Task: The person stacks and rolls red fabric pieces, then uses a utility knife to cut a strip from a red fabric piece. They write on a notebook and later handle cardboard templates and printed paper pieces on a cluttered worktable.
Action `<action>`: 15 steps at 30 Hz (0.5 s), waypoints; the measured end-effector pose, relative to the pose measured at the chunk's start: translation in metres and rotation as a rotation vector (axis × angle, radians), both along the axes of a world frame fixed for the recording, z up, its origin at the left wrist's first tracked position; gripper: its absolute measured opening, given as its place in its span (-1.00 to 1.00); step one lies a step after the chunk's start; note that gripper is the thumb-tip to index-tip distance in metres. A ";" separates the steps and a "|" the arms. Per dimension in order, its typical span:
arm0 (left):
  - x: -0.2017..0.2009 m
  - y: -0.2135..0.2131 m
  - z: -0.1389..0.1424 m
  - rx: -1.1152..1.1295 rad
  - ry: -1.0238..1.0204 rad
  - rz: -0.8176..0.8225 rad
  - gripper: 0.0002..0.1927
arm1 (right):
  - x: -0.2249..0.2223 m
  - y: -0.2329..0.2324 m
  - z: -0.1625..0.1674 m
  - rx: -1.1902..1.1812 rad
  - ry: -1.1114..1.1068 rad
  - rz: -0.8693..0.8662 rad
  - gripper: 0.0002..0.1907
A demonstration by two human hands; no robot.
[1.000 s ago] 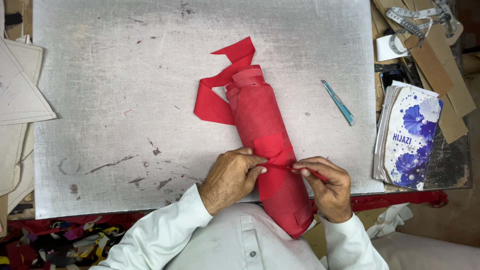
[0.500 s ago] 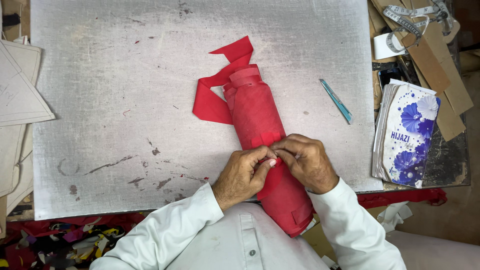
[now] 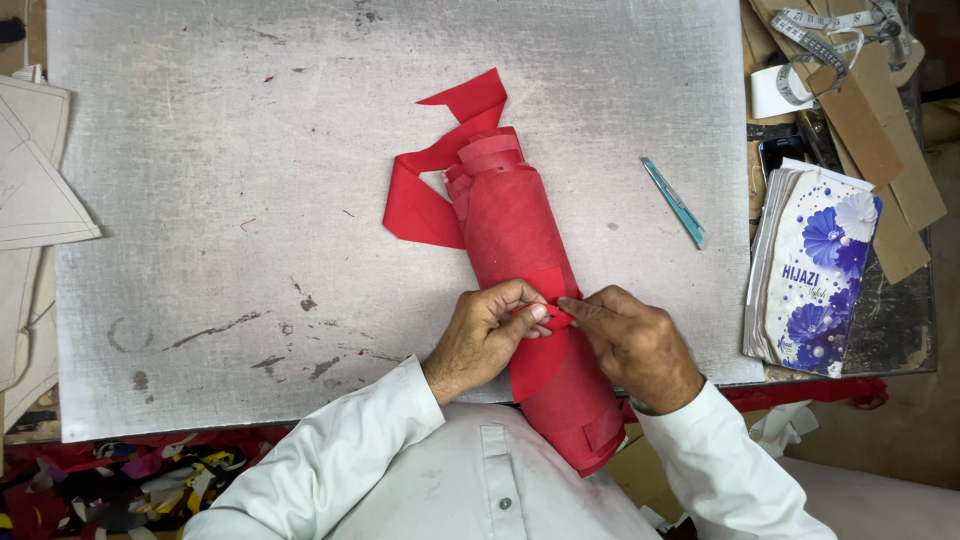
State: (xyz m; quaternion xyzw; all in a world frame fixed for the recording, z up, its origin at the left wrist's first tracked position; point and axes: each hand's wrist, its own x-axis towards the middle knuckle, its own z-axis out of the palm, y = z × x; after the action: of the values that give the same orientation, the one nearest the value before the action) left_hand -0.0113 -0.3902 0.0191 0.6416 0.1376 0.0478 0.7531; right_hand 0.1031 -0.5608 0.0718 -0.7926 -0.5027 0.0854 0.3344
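Both hands meet on the red roll (image 3: 520, 250) lying on the metal surface (image 3: 200, 200). The left hand (image 3: 480, 340) and right hand (image 3: 635, 345) pinch a small red flap (image 3: 555, 318) between closed fingers.

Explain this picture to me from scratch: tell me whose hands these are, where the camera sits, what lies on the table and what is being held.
There is no machine here. A person in white sleeves works with bare hands, and the single camera is worn on that person's head, looking straight down.

The surface is a scuffed grey metal-topped table. A roll of red fabric lies on it at a slant, with a loose red strip curling off its far end.

The left hand and the right hand meet over the roll, and their fingertips pinch a small red fold of the fabric.

To the right lie a teal pen-like tool, a stack of flower-printed packets, cardboard strips and a measuring tape. Pale paper patterns lie at the left edge.
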 end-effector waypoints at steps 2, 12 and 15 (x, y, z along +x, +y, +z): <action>-0.002 -0.001 0.004 0.020 -0.021 0.000 -0.89 | -0.004 -0.006 0.005 -0.005 -0.134 -0.005 -0.76; -0.034 0.007 0.007 0.632 -0.075 0.200 -0.92 | 0.021 -0.017 -0.025 0.006 -0.105 -0.084 -0.96; -0.034 0.014 0.006 0.595 -0.044 0.176 -0.92 | 0.032 -0.032 -0.040 -0.095 0.193 -0.135 -0.92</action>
State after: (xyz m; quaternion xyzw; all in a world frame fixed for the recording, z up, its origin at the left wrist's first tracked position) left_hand -0.0452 -0.3758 0.0254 0.8182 0.1566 0.1648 0.5281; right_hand 0.1352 -0.5928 0.0320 -0.8276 -0.4092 0.1623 0.3484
